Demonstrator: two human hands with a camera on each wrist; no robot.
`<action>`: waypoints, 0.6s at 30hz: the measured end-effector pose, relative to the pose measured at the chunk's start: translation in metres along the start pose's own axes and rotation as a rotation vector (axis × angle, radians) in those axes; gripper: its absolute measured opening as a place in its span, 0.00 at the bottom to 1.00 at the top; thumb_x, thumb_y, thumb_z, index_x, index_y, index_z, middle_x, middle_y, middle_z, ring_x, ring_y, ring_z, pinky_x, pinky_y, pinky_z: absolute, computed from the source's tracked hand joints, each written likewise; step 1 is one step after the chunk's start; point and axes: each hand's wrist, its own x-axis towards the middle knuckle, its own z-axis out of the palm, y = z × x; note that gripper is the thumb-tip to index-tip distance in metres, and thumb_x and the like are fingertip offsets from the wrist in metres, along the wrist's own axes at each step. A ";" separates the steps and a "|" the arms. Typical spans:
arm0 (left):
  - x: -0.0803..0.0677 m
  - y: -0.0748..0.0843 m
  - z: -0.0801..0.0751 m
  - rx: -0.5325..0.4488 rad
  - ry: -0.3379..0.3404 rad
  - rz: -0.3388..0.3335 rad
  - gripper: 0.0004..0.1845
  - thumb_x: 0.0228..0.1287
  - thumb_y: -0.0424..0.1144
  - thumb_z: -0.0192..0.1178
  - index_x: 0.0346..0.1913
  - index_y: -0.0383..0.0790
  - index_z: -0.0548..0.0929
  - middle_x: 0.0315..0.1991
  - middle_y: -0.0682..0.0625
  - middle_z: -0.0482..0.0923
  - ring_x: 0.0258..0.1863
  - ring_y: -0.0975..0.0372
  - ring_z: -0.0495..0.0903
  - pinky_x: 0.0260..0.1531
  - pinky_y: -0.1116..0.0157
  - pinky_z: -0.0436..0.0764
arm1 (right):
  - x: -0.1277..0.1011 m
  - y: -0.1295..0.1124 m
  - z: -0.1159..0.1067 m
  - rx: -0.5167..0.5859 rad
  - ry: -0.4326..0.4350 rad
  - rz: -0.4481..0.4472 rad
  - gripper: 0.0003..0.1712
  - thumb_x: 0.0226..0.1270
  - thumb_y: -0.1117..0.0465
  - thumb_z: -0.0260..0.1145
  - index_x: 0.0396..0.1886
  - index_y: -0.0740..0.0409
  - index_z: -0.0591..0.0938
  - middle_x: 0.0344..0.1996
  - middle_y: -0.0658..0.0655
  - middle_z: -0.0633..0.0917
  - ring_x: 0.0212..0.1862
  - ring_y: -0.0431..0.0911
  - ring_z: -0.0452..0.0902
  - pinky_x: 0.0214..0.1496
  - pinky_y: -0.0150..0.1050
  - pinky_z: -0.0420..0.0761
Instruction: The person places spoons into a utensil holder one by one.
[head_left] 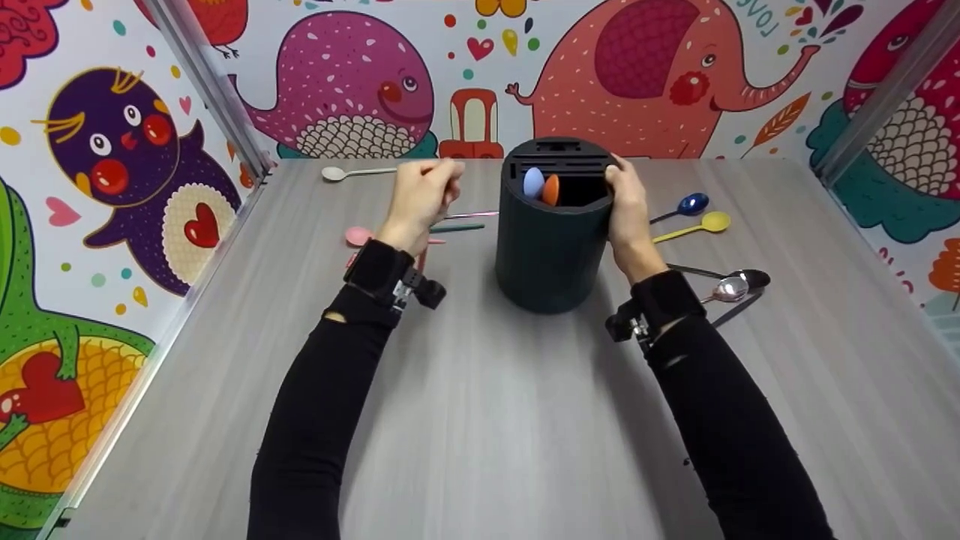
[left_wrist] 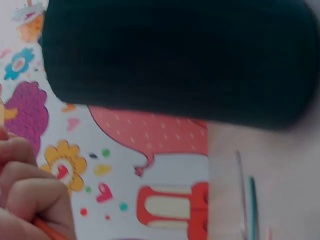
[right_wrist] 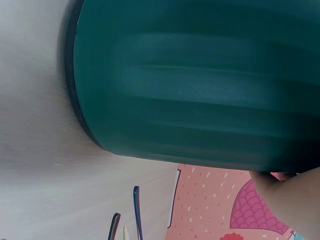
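Note:
A dark green cylindrical utensil holder (head_left: pixel 551 255) stands in the middle, its slotted black top showing. A light blue spoon (head_left: pixel 533 183) and an orange spoon (head_left: pixel 552 190) poke out of its opening. My right hand (head_left: pixel 628 210) grips the holder's upper right side, thumb at the rim. Left of the holder, my left hand (head_left: pixel 421 196) is raised with its fingers curled. In the left wrist view an orange-red handle (left_wrist: pixel 49 229) runs out from under those curled fingers; its other end is hidden. The holder's wall (right_wrist: pixel 200 90) fills most of the right wrist view.
To the right lie a blue spoon (head_left: pixel 693 203), a yellow spoon (head_left: pixel 715 221), a black spoon (head_left: pixel 754 278) and a silver spoon (head_left: pixel 730 289). On the left are a white spoon (head_left: pixel 334 174), a pink spoon (head_left: pixel 358 235) and a teal handle (head_left: pixel 459 227). Printed panels wall the table.

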 end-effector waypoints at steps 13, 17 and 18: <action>-0.010 0.051 0.041 -0.292 -0.095 0.241 0.22 0.74 0.32 0.54 0.16 0.41 0.76 0.12 0.53 0.64 0.09 0.66 0.53 0.10 0.71 0.50 | 0.000 0.003 -0.002 0.012 0.007 -0.014 0.31 0.78 0.53 0.43 0.74 0.61 0.67 0.67 0.59 0.72 0.64 0.46 0.65 0.71 0.41 0.62; -0.011 0.073 0.052 -0.390 -0.136 0.327 0.24 0.76 0.31 0.50 0.15 0.43 0.74 0.12 0.54 0.63 0.10 0.66 0.52 0.11 0.70 0.50 | 0.001 0.002 -0.001 0.011 0.014 -0.019 0.31 0.77 0.54 0.43 0.74 0.61 0.67 0.66 0.59 0.72 0.64 0.45 0.65 0.70 0.40 0.62; -0.012 0.079 0.055 -0.409 -0.141 0.348 0.25 0.76 0.30 0.49 0.15 0.43 0.73 0.12 0.54 0.62 0.10 0.66 0.52 0.12 0.70 0.50 | 0.001 0.002 -0.001 0.012 0.016 -0.020 0.31 0.77 0.54 0.43 0.74 0.62 0.67 0.66 0.59 0.72 0.64 0.45 0.65 0.70 0.40 0.62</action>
